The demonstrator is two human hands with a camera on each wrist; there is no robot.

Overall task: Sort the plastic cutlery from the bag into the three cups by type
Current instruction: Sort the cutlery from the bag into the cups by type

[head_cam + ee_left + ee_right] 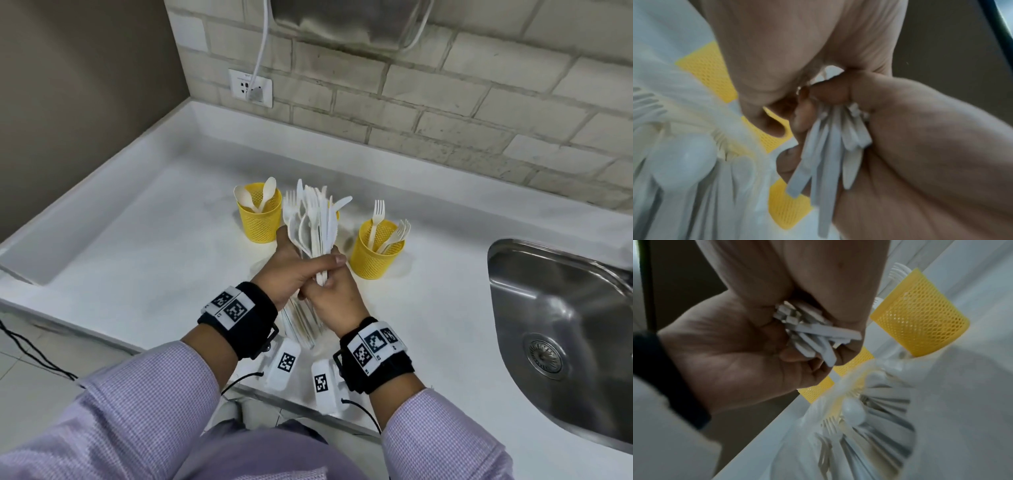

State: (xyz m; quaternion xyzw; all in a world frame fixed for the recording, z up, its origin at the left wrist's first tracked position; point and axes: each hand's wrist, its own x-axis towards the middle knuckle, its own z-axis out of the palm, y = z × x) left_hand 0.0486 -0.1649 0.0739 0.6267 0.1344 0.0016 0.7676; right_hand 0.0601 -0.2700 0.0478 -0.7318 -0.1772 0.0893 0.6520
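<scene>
just past both hands, three yellow cups [375, 251] are lined up on the worktop [144, 240]; a cutlery bundle [313, 222] is gripped by left hand [291, 270] and right hand [337, 293].

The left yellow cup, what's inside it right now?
The left yellow mesh cup holds two pale plastic spoons, bowls up. Their lower handles are hidden behind the cup wall.

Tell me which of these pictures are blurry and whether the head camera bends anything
Head view: sharp on the hands and the bunch of cutlery; the counter edges and wall bricks bow from the wide lens. Left wrist view: soft all over, the bag smeared by motion. Right wrist view: also blurred and dim, though the yellow cup mesh reads clearly.
</scene>
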